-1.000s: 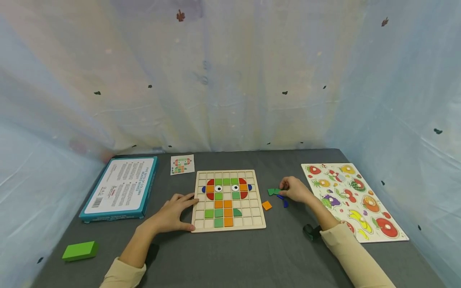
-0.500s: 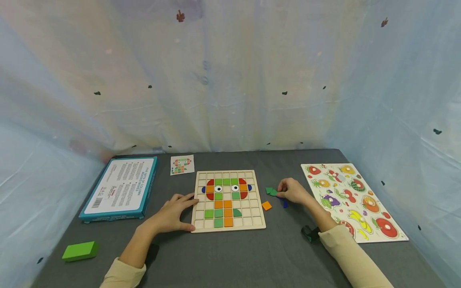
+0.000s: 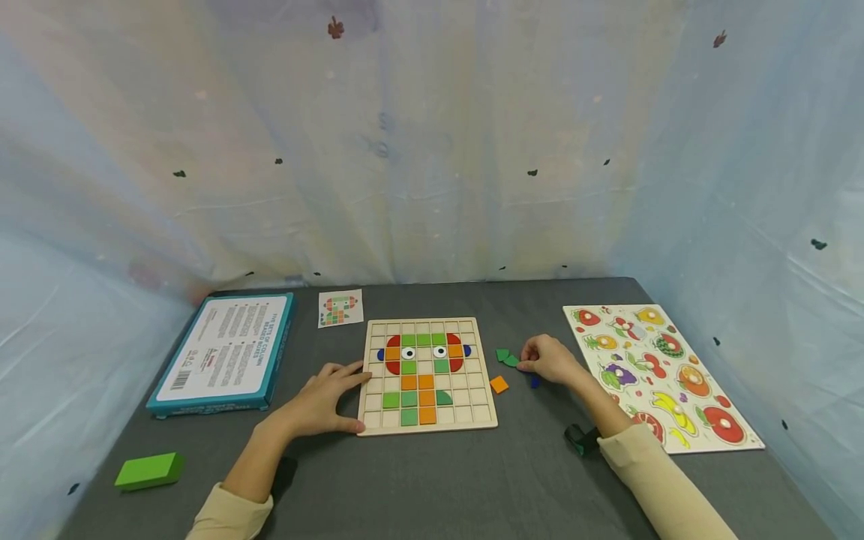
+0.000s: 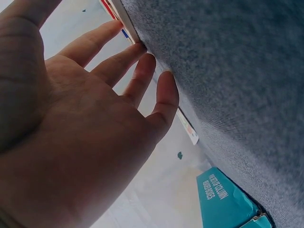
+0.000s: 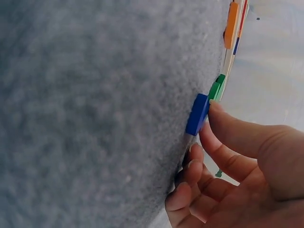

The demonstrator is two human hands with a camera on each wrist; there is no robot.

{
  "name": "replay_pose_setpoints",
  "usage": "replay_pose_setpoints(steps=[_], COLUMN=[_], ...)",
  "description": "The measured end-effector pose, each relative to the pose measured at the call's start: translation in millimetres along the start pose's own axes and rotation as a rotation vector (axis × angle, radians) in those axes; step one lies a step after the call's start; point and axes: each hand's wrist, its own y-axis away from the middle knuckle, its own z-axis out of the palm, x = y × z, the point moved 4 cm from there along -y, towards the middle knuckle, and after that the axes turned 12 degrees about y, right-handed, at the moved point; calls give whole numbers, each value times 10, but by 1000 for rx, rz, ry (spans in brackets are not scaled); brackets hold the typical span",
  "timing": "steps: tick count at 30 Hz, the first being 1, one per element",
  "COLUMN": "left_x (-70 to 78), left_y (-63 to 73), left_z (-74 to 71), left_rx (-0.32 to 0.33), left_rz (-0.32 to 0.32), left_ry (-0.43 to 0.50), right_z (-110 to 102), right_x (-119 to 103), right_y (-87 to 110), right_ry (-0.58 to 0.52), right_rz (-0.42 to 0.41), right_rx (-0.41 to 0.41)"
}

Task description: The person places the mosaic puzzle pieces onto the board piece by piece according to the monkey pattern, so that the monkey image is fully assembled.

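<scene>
A square wooden grid board point(image 3: 470, 414) lies in the middle of the table, with red, green, orange and blue tiles set in a face-like pattern. At its left edge rests my left hand point(image 3: 313, 401), thumb at the near corner and fingers stretched out; the left wrist view shows the fingertips against the board's side point(image 4: 129, 23). Right of the board, my right hand point(image 3: 553, 360) pinches a green tile point(image 3: 511, 361) at its edge between thumb and index finger. Another green tile point(image 3: 502, 355) sits beside it. A blue tile point(image 5: 197, 114) is close by the fingertips, partly hidden in the head view.
An orange tile point(image 3: 499, 384) lies by the board's right edge. A pattern card point(image 3: 340, 320) is behind the board. On the left are a teal box point(image 3: 223, 345) and a green block point(image 3: 149, 471); a fruit picture board point(image 3: 637, 309) is on the right.
My right hand has shifted slightly left along the table, and the green tile at its fingertips has moved left with it. My left hand has stayed at the board.
</scene>
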Motion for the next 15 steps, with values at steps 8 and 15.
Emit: replay_pose_setpoints(steps=[8,15], left_x=[-1,1], left_y=[-7,-2], left_z=[3,1], left_rx=[-4,0], left_rz=[-2,0], left_ry=[-2,-3], right_z=[-17,-2], right_x=[-58,-166], right_y=[-2,-86], right_ry=[-27,-11], right_rz=[-78,-165], right_rx=[13,-2])
